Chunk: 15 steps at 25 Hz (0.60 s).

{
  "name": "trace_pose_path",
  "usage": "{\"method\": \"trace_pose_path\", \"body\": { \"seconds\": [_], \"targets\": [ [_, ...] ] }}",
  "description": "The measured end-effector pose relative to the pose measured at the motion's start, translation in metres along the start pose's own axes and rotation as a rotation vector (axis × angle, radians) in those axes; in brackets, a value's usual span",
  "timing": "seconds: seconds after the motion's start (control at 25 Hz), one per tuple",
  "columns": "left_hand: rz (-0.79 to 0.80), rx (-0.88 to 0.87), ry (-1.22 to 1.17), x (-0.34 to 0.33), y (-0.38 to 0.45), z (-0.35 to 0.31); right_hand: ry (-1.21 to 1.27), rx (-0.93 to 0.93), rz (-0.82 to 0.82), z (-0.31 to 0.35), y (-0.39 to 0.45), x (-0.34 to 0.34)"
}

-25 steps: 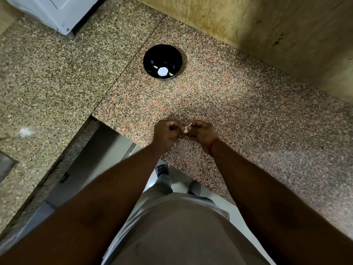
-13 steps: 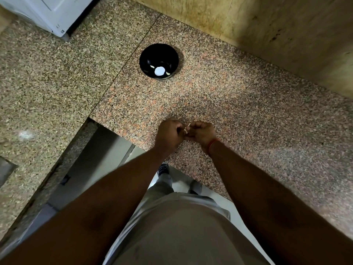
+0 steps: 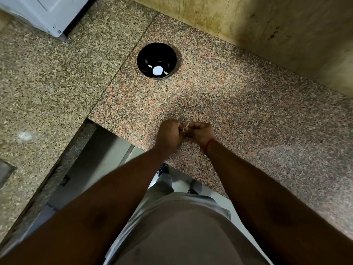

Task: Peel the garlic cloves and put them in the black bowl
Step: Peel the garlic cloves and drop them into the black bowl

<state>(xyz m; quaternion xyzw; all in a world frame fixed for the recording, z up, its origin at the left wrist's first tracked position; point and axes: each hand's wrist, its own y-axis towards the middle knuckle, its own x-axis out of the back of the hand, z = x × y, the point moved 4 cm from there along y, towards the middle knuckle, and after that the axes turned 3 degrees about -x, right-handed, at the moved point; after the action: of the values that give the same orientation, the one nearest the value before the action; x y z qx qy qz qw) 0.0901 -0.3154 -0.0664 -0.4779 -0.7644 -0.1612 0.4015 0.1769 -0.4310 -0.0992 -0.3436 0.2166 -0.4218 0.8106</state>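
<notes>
- Step in hand, as judged: peeling. Both hands are working 1 garlic clove [image 3: 185,128] just above the near edge of the worktop [image 3: 248,115].
- Left hand [image 3: 169,133] is curling its fingers and pinching the clove from its side; right hand [image 3: 200,133] is pinching it from the other. Knuckles are almost touching.
- Only a small pale sliver is showing between the fingertips; whether that is skin or flesh, cannot tell.
- Black bowl [image 3: 152,52] is sitting farther back on the worktop, well apart from the hands. A few pale pieces, probably peeled cloves, are lying on its floor beside a round white glare spot.
- Next move, as judged: finishing the skin, then reaching forward and slightly left to drop the clove over the rim; the small piece is calling for a firm pinch on the way.
- Worktop is speckled granite, pinkish under the hands, greyer on the left slab, with a seam running between the 2.
- A stained beige wall [image 3: 267,25] is rising behind; a white appliance [image 3: 47,14] is standing at the far left corner.
- A pale floor is showing below the worktop edge, by the person's feet.
</notes>
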Motion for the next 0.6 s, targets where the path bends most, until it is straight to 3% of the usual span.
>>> {"method": "trace_pose_path", "body": {
  "seconds": [0.6],
  "targets": [
    [-0.029,0.047,0.004,-0.005,-0.009,-0.008,-0.042,0.047,-0.019,0.002,-0.007,0.0]
  ]
}}
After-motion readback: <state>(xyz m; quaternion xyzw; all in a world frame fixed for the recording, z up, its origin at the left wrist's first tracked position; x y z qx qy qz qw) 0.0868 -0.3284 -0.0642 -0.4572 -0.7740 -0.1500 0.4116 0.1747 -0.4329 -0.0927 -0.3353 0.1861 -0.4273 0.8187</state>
